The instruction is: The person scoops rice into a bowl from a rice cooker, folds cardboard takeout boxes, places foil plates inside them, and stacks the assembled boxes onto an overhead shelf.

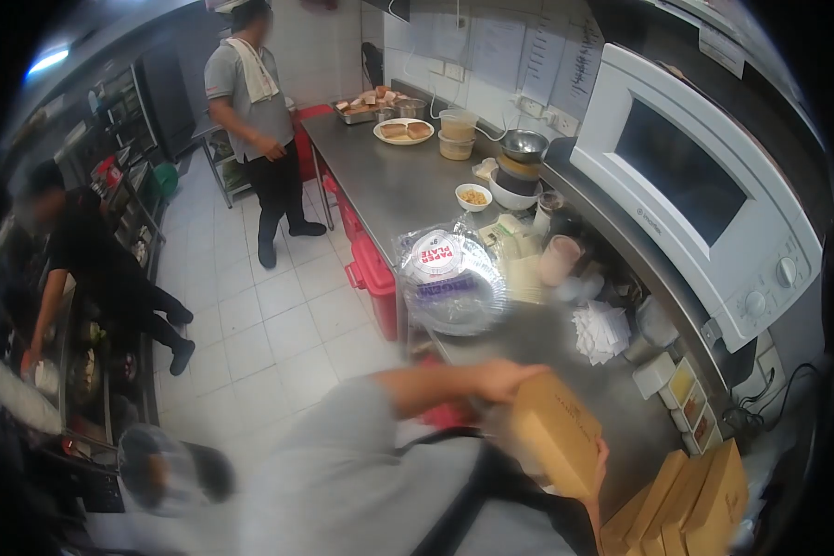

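Observation:
A brown cardboard box [558,431] with small printed lettering is held up, tilted, at the counter's near edge. My left hand [508,378] grips its upper corner, fingers partly hidden and slightly blurred. On the box's far right side, the fingertips of my right hand [603,456] show; the rest of that hand is behind the box. More brown cardboard boxes [713,496] stand side by side at the lower right, close to my right hand. Beyond my left hand lies a plastic-wrapped pack of paper plates [449,278] on the steel counter [366,176].
A white microwave [704,195] sits on a raised shelf. Along the wall are stacked bowls [517,176], a pile of white paper slips [600,332] and small containers [686,394]. Bread slices lie on a plate [404,141]. Two people [250,102] [102,250] stand at the left. Red bins [372,278] are below the counter.

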Motion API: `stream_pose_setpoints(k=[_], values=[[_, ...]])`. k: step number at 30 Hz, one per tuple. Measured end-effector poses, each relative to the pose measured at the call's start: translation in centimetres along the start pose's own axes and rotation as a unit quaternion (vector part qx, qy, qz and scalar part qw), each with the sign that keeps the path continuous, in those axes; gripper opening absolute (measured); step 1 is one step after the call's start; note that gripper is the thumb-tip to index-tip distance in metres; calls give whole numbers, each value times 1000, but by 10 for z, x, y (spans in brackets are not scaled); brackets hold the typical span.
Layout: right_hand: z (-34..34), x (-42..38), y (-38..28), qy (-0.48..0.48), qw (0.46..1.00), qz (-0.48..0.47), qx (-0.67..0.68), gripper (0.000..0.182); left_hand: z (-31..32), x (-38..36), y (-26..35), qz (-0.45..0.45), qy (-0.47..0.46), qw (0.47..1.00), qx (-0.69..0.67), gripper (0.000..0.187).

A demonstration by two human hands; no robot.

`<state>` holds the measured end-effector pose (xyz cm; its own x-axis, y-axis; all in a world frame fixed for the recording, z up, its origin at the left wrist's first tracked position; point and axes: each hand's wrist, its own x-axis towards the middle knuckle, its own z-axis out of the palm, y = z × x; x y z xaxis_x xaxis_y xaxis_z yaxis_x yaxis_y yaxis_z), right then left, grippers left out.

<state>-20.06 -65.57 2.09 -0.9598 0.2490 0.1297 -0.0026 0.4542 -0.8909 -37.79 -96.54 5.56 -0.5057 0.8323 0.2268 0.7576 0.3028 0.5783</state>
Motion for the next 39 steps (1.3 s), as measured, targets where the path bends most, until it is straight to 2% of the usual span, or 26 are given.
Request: stream_pose_setpoints(k=[2, 5, 7, 8, 9, 10, 11, 13, 14, 16, 19, 22, 23, 26, 29, 32, 33, 35, 36, 37, 38, 39], values=[[2, -9, -1, -17, 999, 3, 46, 57, 4, -13, 5, 13, 18, 999, -47, 84], [-1, -38, -13, -29, 993, -81, -79, 67, 15, -12, 2, -129, 16, 988, -79, 72], [6, -26, -43, -10, 992, -72, -99, 73, 23, 7, -14, -64, 112, 992, -5, 61], [2, -16, -47, -3, 983, -107, -150, 71, 3, 16, 2, -103, 79, 991, 33, 55], [-4, -3, -43, 3, 969, -137, -204, 69, 39, 35, -57, 23, 184, 969, 164, 56], [-10, 12, -32, 19, 938, -188, -292, 67, 23, 55, -61, 20, 55, 982, 181, 52], [-17, 30, -8, 20, 930, -179, -320, 58, 44, 70, -97, -33, 92, 995, -19, 33], [-16, 64, 20, 78, 978, -136, -137, 42, 10, 75, -64, -15, 91, 995, -33, 40], [-11, 59, -39, 139, 971, 18, -194, 40, -4, 83, -54, -127, 8, 992, -24, 42], [-20, 77, -20, 71, 979, 123, -149, 41, -3, 97, -63, -195, -38, 980, -8, 46], [-16, 70, -24, 99, 983, 95, -124, 43, 4, 91, -70, -186, 4, 979, -78, 47], [-16, 64, -17, 111, 982, 88, -122, 43, -19, 87, -50, -130, -38, 991, 2, 50], [-16, 66, -16, 114, 978, 95, -146, 44, -22, 92, -50, -164, -55, 985, 20, 52], [-20, 69, -26, 52, 982, 89, -159, 43, -21, 103, -52, -168, 20, 985, -44, 53], [-18, 69, -32, 63, 973, 119, -189, 42, -34, 120, -45, -256, -110, 958, 62, 49], [-13, 70, 15, 39, 988, 100, -115, 40, 21, 109, -123, -136, -31, 990, -1, 48], [-7, 64, 15, 50, 987, -15, -152, 37, 18, 104, -112, -101, -61, 993, -3, 49], [-6, 55, 10, 2, 983, -59, -174, 39, 0, 80, -68, -31, -118, 992, -8, 56], [-6, 51, 6, -22, 979, -82, -186, 41, -2, 71, -58, -48, -124, 991, -17, 59], [-3, 43, 3, -6, 989, -28, -142, 52, -3, 62, -50, -65, -130, 989, -28, 63], [-1, 31, -9, -12, 986, -51, -159, 58, -3, 51, -42, -83, -136, 986, -38, 67], [-2, 16, -23, -19, 981, -75, -177, 64, -6, 39, -34, -51, -130, 990, -29, 71]])
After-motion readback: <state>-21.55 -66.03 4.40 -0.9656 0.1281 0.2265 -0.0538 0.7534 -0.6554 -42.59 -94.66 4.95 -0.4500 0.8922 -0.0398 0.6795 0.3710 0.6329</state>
